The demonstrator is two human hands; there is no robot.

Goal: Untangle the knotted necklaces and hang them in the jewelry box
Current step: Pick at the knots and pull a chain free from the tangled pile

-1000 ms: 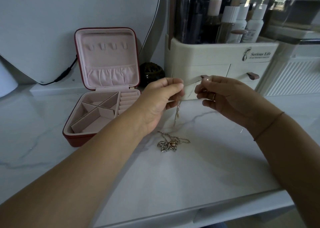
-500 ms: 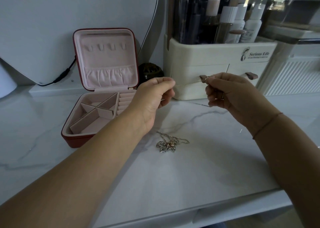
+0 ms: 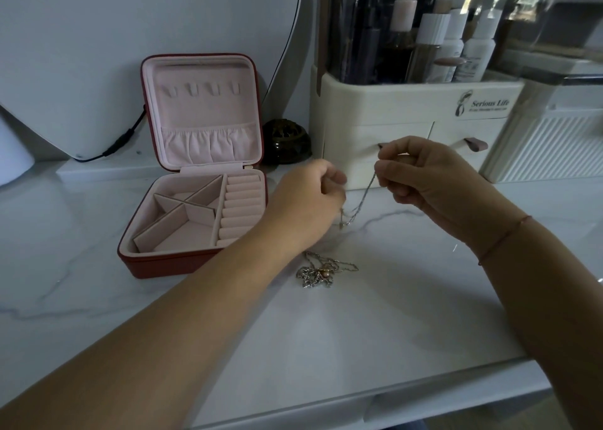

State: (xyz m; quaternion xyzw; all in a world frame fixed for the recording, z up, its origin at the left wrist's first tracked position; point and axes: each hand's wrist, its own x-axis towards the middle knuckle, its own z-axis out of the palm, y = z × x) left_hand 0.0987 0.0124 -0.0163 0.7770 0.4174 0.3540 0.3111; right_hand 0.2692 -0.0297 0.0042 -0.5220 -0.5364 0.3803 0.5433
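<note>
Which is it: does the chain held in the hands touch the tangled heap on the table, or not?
Apart. The head view shows bare tabletop between the lowest dip of the chain and the heap.

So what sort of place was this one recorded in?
Most likely a dressing table or vanity at home: a cream cosmetics organiser packed with bottles, an open pink-lined jewelry box, and a white marble-look top under them.

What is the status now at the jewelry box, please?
Left hand and right hand both pinch one thin chain, lifted off the marble counter. Necklace tangle lies on it. Jewelry box open, lid hooks bare. Nothing blocks the box.
</note>
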